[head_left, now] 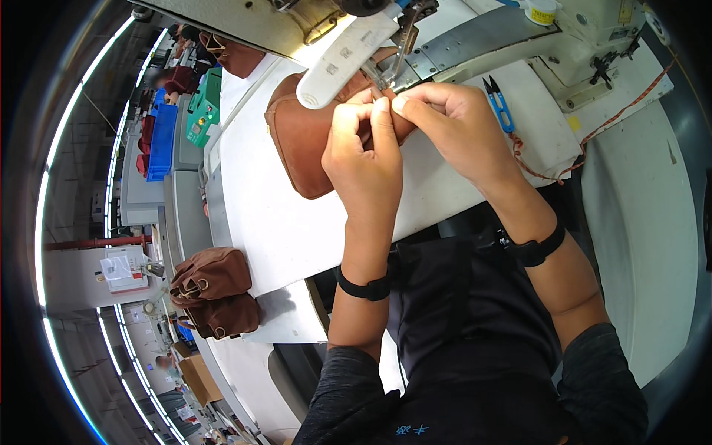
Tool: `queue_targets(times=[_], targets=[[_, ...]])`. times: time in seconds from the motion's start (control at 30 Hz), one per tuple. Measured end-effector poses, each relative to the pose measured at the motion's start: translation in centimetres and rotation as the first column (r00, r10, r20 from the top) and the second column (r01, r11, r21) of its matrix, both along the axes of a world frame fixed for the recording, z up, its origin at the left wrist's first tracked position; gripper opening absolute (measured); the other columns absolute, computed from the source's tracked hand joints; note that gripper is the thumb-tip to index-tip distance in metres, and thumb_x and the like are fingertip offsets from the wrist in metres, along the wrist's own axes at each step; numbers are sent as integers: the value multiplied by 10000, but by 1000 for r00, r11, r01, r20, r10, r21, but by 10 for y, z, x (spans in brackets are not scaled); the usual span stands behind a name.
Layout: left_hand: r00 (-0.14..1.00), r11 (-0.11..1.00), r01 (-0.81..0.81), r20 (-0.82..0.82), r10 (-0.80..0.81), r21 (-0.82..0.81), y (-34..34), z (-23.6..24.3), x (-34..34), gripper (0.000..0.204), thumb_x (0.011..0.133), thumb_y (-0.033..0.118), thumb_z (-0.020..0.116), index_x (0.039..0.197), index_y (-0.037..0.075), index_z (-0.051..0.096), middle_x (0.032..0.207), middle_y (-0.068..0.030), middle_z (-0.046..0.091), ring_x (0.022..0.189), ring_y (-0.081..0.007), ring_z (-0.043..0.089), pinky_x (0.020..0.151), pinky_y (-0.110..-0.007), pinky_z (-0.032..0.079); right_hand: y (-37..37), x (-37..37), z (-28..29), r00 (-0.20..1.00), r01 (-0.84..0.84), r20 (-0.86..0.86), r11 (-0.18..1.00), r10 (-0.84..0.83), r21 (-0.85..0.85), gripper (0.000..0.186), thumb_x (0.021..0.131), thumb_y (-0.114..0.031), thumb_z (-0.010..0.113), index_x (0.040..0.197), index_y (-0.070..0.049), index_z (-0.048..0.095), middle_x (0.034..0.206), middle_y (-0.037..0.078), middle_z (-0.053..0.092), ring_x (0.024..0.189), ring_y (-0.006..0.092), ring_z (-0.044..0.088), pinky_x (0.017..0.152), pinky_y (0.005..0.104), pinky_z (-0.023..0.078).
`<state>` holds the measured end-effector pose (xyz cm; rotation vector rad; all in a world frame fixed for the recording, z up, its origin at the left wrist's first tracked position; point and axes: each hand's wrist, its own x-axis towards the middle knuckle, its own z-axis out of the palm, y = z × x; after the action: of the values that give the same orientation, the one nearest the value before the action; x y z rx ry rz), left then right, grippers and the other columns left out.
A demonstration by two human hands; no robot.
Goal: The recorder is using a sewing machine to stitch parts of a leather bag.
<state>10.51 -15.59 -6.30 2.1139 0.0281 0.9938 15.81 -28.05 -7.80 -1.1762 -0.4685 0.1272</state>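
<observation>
A brown leather bag point(300, 141) lies on the white table under the head of a sewing machine point(426, 63). Fingertips of my left hand point(362, 156) and my right hand point(463, 130) meet just in front of the presser foot point(384, 76). Each thumb and forefinger is pinched together at the bag's upper edge. The piece gripped there is small and partly covered by my fingers. To the right of my right hand lie blue-handled thread snips point(500, 107), tied to a red-brown cord point(534, 174).
Brown leather bags point(215, 291) stand at the table's left end. A long white machine guard or lamp point(343, 65) hangs over the bag. At the back right sits a small yellow-and-white tub point(541, 11). Farther left are a blue bin point(163, 141), a green case point(204, 107) and people at work.
</observation>
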Motion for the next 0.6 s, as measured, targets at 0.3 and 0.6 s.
queue_targets(times=[0.3, 0.6], targets=[[998, 995, 16, -63, -10, 102, 15, 6, 6, 114, 1015, 79, 700, 1023, -21, 646, 1070, -205, 764, 894, -288, 758, 786, -374, 616, -12, 15, -2, 997, 2, 70, 964, 17, -266, 228, 983, -160, 661, 886, 22, 760, 678, 0, 674, 660, 51, 568, 630, 241, 466], [991, 858, -115, 113, 67, 500, 9, 13, -13, 156, 988, 38, 695, 1141, 10, 690, 1201, -182, 723, 1066, -353, 716, 943, -419, 573, -16, -2, -33, 979, 26, 202, 982, 13, -188, 256, 1009, -149, 744, 1189, 33, 756, 1104, 50, 781, 998, 112, 698, 924, 275, 546]])
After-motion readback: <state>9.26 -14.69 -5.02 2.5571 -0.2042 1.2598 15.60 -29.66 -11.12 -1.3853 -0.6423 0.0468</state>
